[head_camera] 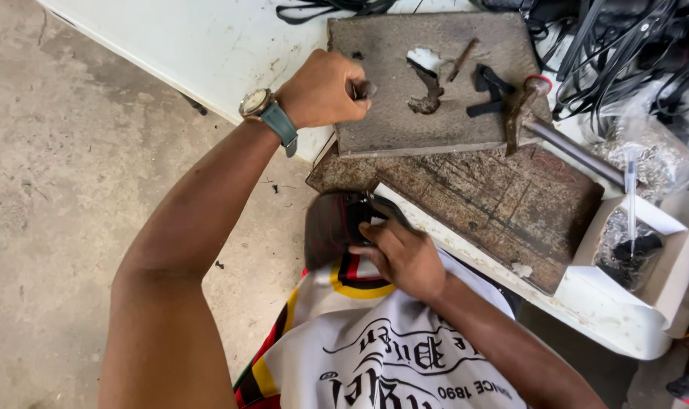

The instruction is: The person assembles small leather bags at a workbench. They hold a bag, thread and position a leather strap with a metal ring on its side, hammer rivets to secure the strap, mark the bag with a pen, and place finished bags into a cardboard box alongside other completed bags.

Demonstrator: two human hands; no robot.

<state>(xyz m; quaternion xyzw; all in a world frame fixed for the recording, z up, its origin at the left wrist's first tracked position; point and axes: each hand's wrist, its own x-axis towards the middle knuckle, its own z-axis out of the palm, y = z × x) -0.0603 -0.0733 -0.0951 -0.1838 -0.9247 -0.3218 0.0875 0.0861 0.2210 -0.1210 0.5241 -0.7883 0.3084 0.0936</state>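
While the head camera looks straight down, I see the left hand (323, 88) reached out over the near-left corner of a grey slab (435, 79). Its fingers (349, 85) are curled shut, pinching a small dark piece (365, 89) at the fingertips; the piece sits just over the slab's surface, and I cannot tell if it touches. A watch (257, 102) with a green strap sits on that wrist.

The right hand (403, 256) is close to the body, below the table edge. Its fingers are bent around a dark strap-like item (352, 216), part black, part dark red; grip looks closed, though I cannot make out exactly what the item is.

On the slab: a ragged hole (424, 59) showing white beneath, a twisted dark scrap (428, 97) beside it, a short rusty rod (462, 59), and a black clip (490, 89). A hammer (526, 113) rests with its head on the slab's right edge, handle running off to the right.

Under the slab lies a larger rusty plate (503, 204), on a white table (208, 45). Right of the plate, a white box (662, 288) holds dark bits and a thin clear stick. Black cables (624, 45) are heaped at the top right. Concrete floor (64, 189) to the left.
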